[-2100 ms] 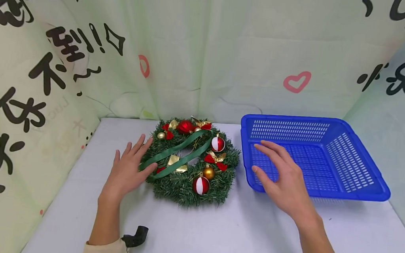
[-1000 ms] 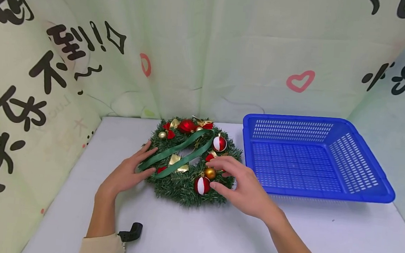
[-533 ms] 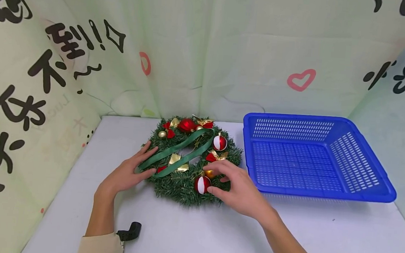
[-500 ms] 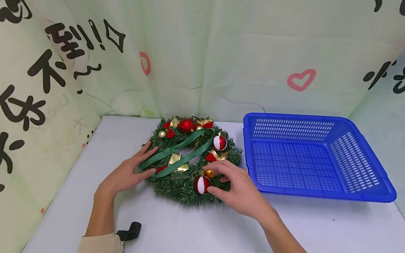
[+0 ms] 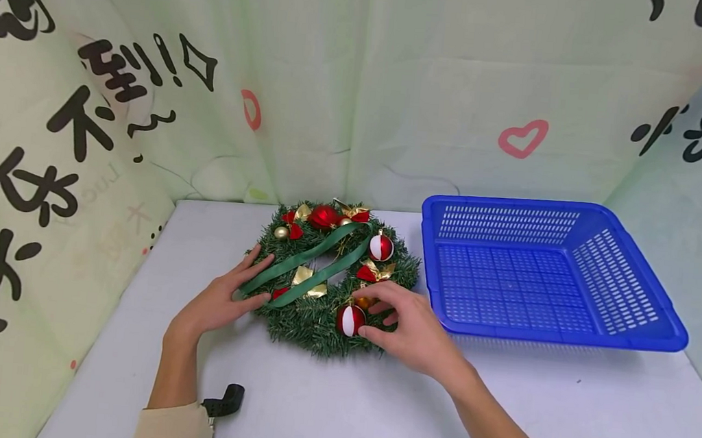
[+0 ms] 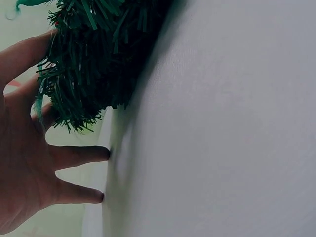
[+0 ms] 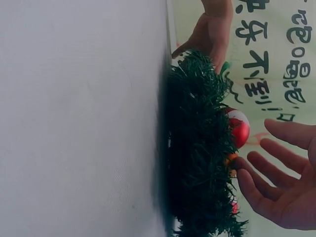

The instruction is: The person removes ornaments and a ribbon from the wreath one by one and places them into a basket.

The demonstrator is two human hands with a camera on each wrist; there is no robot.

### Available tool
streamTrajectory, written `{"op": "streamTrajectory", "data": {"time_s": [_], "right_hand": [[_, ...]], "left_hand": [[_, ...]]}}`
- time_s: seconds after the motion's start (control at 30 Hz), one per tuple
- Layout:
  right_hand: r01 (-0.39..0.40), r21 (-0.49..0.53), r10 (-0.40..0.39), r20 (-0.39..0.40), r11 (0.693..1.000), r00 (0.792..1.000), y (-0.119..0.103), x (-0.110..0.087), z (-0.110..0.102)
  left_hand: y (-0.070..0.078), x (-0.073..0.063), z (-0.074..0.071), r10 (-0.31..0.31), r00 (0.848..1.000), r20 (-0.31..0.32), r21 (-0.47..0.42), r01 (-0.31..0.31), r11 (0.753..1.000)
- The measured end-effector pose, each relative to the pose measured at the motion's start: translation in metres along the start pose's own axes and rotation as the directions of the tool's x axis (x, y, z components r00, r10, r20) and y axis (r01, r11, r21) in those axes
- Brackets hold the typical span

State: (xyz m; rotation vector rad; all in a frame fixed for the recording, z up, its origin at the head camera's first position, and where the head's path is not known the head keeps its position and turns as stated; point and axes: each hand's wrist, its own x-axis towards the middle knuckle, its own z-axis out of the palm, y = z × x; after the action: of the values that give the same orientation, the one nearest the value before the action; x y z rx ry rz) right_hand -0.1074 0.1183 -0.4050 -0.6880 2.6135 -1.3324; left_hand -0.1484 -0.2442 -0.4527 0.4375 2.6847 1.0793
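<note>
A green Christmas wreath lies on the white table, trimmed with baubles, red and gold bows and a loop of green ribbon. My left hand rests against its left side, fingers spread; in the left wrist view two fingertips of that hand reach down to the table. Over the wreath's right side, my right hand has its thumb beside a red-and-white bauble. Its fingers extend over a gold bauble, partly hiding it. The right wrist view shows this hand loosely spread, one fingertip right at the gold bauble.
A blue plastic basket stands just right of the wreath, with nothing inside. Behind the table hangs a pale green curtain with black writing and red hearts. A black wrist mount sits by the left sleeve.
My right hand has come left from over the basket to the baubles, then lowered slightly. My left hand has settled against the wreath's edge. The wreath stays in place.
</note>
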Motion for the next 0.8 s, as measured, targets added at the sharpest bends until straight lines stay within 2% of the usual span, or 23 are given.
{"op": "streamTrajectory", "data": {"time_s": [0.23, 0.5, 0.8], "right_hand": [[0.021, -0.014, -0.021, -0.001, 1.0, 1.0, 0.0, -0.001, 0.005], [-0.023, -0.051, 0.022, -0.037, 0.998, 0.999, -0.002, -0.001, 0.013], [-0.012, -0.042, 0.01, -0.045, 0.999, 0.999, -0.002, 0.001, 0.019]], "left_hand": [[-0.003, 0.001, 0.0, 0.01, 1.0, 0.002, -0.005, -0.01, 1.0], [-0.003, 0.001, 0.001, 0.006, 1.0, 0.005, -0.009, -0.006, 1.0], [-0.001, -0.002, -0.001, 0.002, 1.0, 0.003, -0.008, -0.002, 1.0]]}}
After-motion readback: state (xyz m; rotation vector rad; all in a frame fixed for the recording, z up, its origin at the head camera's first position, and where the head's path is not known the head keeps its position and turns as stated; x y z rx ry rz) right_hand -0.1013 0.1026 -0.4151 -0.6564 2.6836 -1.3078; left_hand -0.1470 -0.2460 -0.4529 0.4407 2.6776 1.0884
